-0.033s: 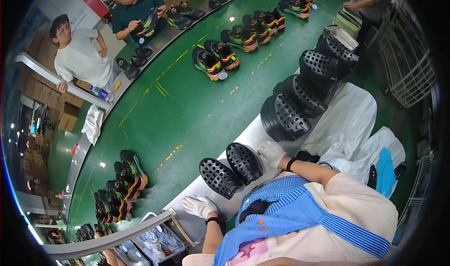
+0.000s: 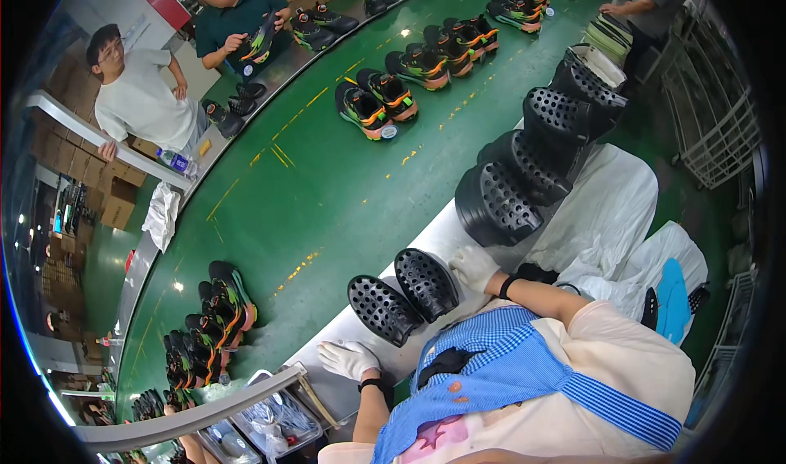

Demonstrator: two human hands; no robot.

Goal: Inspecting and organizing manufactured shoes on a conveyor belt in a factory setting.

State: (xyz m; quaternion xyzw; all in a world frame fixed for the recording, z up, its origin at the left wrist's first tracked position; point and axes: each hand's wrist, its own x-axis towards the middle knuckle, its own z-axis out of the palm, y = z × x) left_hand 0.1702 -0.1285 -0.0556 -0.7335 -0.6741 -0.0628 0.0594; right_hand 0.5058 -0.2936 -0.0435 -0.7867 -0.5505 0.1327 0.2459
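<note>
Two black perforated shoe-shaped shells (image 2: 404, 296) lie side by side on the metal ledge (image 2: 327, 337) in front of me. My left hand (image 2: 349, 359), in a white glove, rests on the ledge to their left, with its fingers spread and nothing held. On their right, my right hand (image 2: 475, 268), also gloved, leans on the ledge with its fingers loosely curled in. I see nothing in it. Neither hand grips the pair. Beyond my right hand stand several stacks of similar black shells (image 2: 498, 204), nested in a row along the ledge.
Several black-and-orange sneakers (image 2: 365, 110) stand on the green conveyor (image 2: 295, 194); more sneakers (image 2: 225, 304) are at its left. A metal rail (image 2: 205, 408) and a plastic bin (image 2: 282, 419) sit at lower left. White sacks (image 2: 610, 210) lie at right. People stand across the belt.
</note>
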